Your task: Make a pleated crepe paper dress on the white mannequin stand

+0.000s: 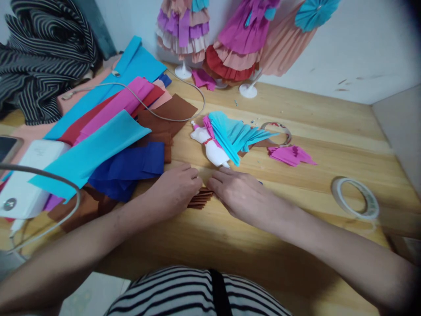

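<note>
A small piece of brown crepe paper (pixel 200 200), folded into narrow accordion pleats, lies between my hands near the front of the table. My left hand (pixel 176 186) is closed on its left end, fingers curled. On the other end, my right hand (pixel 238 191) is closed too, its fingertips pressed together. The fingers hide part of the folds. Just beyond my hands a small white dress form (pixel 215 151) lies on its side, with pink paper and a red band round it. Pleated light blue crepe paper (pixel 235 134) spreads from it to the right.
Crepe paper sheets, including a blue strip (pixel 95 149) and navy pieces (pixel 131 164), pile up at left beside a white power bank (pixel 36 175) and cable. Tape rolls (pixel 337 193) and a pink scrap (pixel 291 155) lie right. Paper-dressed forms (pixel 243 37) stand by the wall.
</note>
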Demonstrator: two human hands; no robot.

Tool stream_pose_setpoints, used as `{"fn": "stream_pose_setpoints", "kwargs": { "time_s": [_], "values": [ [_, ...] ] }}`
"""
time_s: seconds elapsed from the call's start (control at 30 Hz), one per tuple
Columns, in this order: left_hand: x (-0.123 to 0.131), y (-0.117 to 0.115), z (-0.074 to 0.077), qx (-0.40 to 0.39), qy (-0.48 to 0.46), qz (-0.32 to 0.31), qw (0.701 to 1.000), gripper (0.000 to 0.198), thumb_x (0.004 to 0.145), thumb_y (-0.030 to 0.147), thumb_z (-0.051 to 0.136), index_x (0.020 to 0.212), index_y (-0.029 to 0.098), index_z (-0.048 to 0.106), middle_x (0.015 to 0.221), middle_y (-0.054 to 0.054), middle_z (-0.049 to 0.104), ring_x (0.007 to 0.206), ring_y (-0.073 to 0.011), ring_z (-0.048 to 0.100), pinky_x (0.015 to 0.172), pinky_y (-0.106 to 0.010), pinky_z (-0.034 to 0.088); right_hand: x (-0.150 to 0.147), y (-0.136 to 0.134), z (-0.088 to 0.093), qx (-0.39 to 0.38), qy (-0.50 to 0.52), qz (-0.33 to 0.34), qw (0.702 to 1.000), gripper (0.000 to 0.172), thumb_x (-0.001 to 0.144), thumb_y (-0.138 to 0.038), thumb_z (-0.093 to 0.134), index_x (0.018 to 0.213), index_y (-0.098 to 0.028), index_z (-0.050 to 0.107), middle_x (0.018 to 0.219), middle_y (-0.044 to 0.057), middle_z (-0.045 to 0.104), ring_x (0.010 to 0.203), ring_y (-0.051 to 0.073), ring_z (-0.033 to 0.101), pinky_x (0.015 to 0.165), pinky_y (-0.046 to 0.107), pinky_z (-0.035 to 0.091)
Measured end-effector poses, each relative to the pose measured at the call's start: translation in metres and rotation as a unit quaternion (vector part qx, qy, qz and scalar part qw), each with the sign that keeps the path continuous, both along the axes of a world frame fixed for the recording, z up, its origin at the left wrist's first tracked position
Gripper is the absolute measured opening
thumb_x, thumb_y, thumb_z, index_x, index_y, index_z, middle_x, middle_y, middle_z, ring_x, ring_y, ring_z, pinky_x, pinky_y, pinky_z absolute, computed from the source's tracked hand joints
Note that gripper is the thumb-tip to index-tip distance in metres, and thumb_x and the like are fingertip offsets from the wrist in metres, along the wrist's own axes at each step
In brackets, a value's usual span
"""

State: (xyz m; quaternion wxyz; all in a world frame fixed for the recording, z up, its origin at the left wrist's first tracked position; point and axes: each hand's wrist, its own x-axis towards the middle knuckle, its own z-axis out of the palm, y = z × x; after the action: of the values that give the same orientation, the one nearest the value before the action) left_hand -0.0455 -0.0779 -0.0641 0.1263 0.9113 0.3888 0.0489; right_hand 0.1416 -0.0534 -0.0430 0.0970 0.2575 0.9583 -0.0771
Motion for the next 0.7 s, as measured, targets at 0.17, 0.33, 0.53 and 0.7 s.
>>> {"fn": "stream_pose_setpoints", "kwargs": {
  "time_s": [0.17,0.33,0.53,0.7],
  "values": [
    [0.0001,-0.0015,0.0057,-0.021,0.013,-0.003,1.0,0.018,0.088,0.022,0.053,0.077,0.013,0.064,0.079,-0.007,0.061,0.078,-0.0202,0.056,0.069,-0.031,0.043,-0.0009,0.0003,0.0004,-0.012,-0.005,-0.013,1.0,0.021,0.082,0.002,0.046,0.083,-0.013,0.06,0.083,0.009,0.064,0.082,0.022,0.055,0.069,0.031,0.039],
    [-0.0003,-0.0032,0.003,-0.011,0.017,-0.017,1.0,0.017,0.088,0.021,0.053,0.077,0.013,0.064,0.078,-0.007,0.06,0.077,-0.02,0.055,0.068,-0.031,0.042,0.0006,0.0001,-0.0016,-0.012,0.002,-0.016,1.0,0.019,0.082,0.001,0.046,0.082,-0.013,0.059,0.083,0.009,0.064,0.082,0.021,0.055,0.069,0.031,0.038],
    [0.0007,-0.0063,0.0066,0.0,0.052,-0.04,0.998,0.013,0.082,0.009,0.051,0.076,0.012,0.062,0.078,-0.009,0.058,0.079,-0.0219,0.055,0.067,-0.033,0.044,0.001,0.0001,-0.0017,-0.01,0.008,-0.016,1.0,0.019,0.082,0.001,0.046,0.08,-0.014,0.058,0.083,0.009,0.063,0.081,0.022,0.055,0.068,0.031,0.038],
    [0.0042,-0.0077,0.0111,-0.013,0.067,-0.038,0.997,0.014,0.08,0.005,0.049,0.076,0.012,0.061,0.078,-0.01,0.059,0.078,-0.0233,0.056,0.063,-0.033,0.044,0.0009,0.0003,-0.001,-0.004,0.016,-0.018,1.0,0.019,0.08,0.002,0.048,0.078,-0.015,0.057,0.082,0.008,0.062,0.078,0.021,0.054,0.067,0.031,0.038]
  ]
}}
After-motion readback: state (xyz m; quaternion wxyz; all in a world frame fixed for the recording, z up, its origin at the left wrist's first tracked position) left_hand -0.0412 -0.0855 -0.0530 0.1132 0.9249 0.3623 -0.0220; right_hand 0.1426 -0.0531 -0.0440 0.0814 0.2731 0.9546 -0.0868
